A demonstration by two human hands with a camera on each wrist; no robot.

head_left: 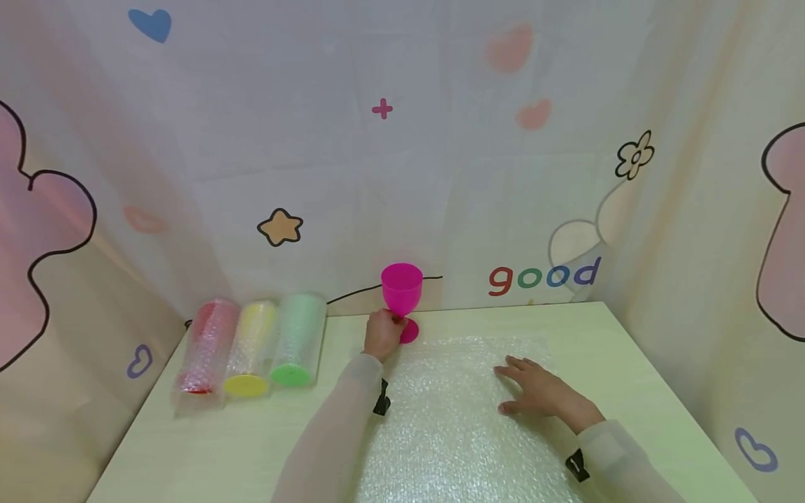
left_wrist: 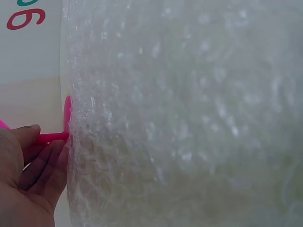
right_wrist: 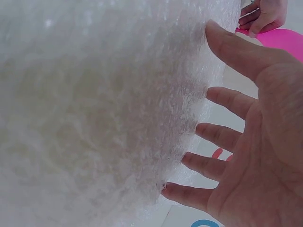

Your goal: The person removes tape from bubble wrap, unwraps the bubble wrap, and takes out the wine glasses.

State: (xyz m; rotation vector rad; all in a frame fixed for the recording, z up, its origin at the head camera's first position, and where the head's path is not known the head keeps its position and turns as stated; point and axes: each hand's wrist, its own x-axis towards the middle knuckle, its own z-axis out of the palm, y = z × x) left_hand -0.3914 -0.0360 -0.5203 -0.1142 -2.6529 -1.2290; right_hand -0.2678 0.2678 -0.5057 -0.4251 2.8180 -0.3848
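Note:
My left hand (head_left: pixel 383 335) pinches the stem of a bright pink plastic goblet (head_left: pixel 402 286), which stands upright near the table's back edge. In the left wrist view, thumb and fingers close round the thin stem (left_wrist: pixel 49 137), just above the round base. A sheet of clear bubble wrap (head_left: pixel 459 412) lies flat in front of the goblet, its far edge by the base. Over the right part of the sheet my right hand (head_left: pixel 544 391) is spread, fingers apart; in the right wrist view its fingertips (right_wrist: pixel 189 158) are right at the bubble wrap and the palm holds nothing.
To the left on the pale table (head_left: pixel 151 433) lie a red goblet (head_left: pixel 207 342), a yellow one (head_left: pixel 251 346) and a green one (head_left: pixel 295 342), each rolled in bubble wrap. A printed curtain (head_left: pixel 402 175) hangs behind the table and along both sides.

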